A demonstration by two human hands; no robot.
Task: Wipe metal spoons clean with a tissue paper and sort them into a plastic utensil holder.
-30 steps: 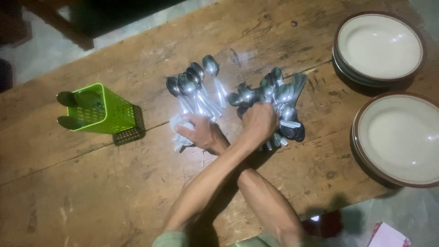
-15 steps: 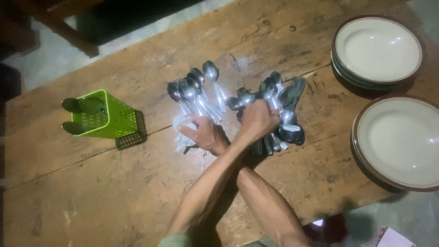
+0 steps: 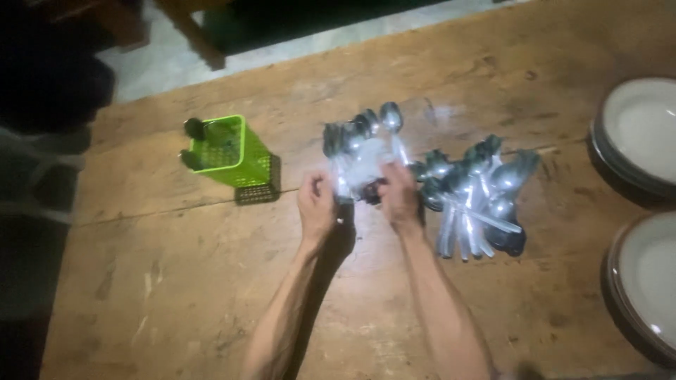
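Observation:
My left hand (image 3: 315, 204) and my right hand (image 3: 398, 194) are side by side over a wooden table (image 3: 176, 281). The left hand grips what looks like a metal spoon (image 3: 342, 184); blur hides the detail. My right hand holds a white cloth (image 3: 367, 166) against it. Just beyond the hands lies a small row of shiny spoons (image 3: 359, 129). A larger pile of spoons (image 3: 473, 191) lies to the right of my right hand.
A green perforated plastic cutlery holder (image 3: 229, 152) lies on its side at the left, dark spoon ends sticking out. Two stacks of white brown-rimmed plates (image 3: 637, 134) (image 3: 648, 281) are at the right edge. Beyond the table's far edge is grey floor.
My arms were crossed and are now uncrossed. The left hand came away from the right-hand pile with a spoon, and the cloth hand moved to meet it. The view shifted left.

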